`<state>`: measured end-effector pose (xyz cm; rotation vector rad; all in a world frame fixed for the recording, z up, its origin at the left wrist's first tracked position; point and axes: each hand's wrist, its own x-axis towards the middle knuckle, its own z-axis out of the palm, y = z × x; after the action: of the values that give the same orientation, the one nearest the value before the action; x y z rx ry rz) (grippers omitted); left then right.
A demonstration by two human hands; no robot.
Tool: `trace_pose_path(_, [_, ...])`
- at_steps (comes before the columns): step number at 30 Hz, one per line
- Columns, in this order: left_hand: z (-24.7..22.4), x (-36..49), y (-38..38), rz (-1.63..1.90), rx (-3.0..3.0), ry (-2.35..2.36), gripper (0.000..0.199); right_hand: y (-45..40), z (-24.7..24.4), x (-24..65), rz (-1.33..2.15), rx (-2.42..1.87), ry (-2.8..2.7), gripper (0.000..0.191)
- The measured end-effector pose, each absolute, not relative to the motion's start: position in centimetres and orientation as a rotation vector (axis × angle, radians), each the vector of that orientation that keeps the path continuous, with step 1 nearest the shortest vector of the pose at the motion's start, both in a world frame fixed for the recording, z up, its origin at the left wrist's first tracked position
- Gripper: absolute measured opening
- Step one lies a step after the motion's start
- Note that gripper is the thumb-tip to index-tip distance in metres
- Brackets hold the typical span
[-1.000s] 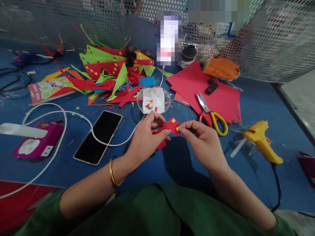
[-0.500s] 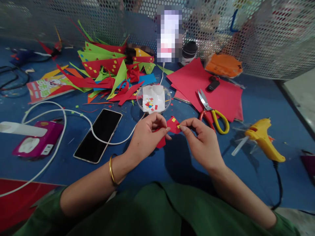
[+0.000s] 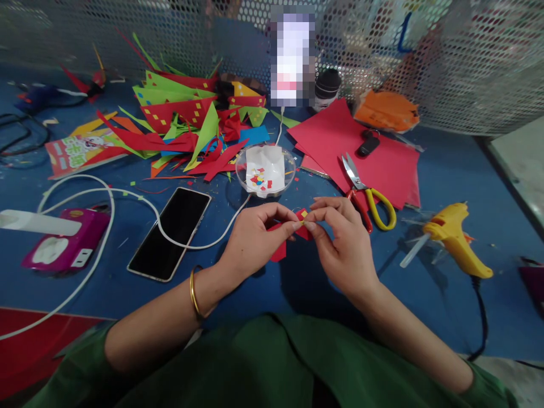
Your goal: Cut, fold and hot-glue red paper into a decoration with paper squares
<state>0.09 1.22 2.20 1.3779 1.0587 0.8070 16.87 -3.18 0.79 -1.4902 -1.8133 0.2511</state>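
Note:
Between the fingers of my left hand (image 3: 255,235) is a red paper piece (image 3: 278,253), partly covered by the hand; another part of it shows at the fingertips with a yellow square stuck on. My right hand (image 3: 344,238) is closed in a pinch on a tiny yellow paper square (image 3: 302,222), its fingertips meeting those of my left hand over the red paper. Just beyond both hands stands a clear round dish (image 3: 289,180) with a white paper (image 3: 272,161) in it, holding small coloured paper bits (image 3: 258,178).
Scissors (image 3: 361,184) lie partly on red sheets (image 3: 325,139), right of the dish. A yellow glue gun (image 3: 454,241) is far right. Left are a phone (image 3: 172,232), a white cable (image 3: 204,247), and a purple power socket (image 3: 85,243). Coloured paper scraps (image 3: 208,136) lie behind.
My right hand has moved left with the yellow square, up to my left fingertips. The red paper has turned slightly and is more covered by my fingers.

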Motion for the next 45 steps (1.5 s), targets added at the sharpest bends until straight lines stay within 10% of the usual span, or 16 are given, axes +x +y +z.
trace_pose_path(45, [2.2,0.0,1.0,0.798,1.117,1.034,0.014,-3.3,1.1,16.8,0.271,-1.49,-1.721,0.007])
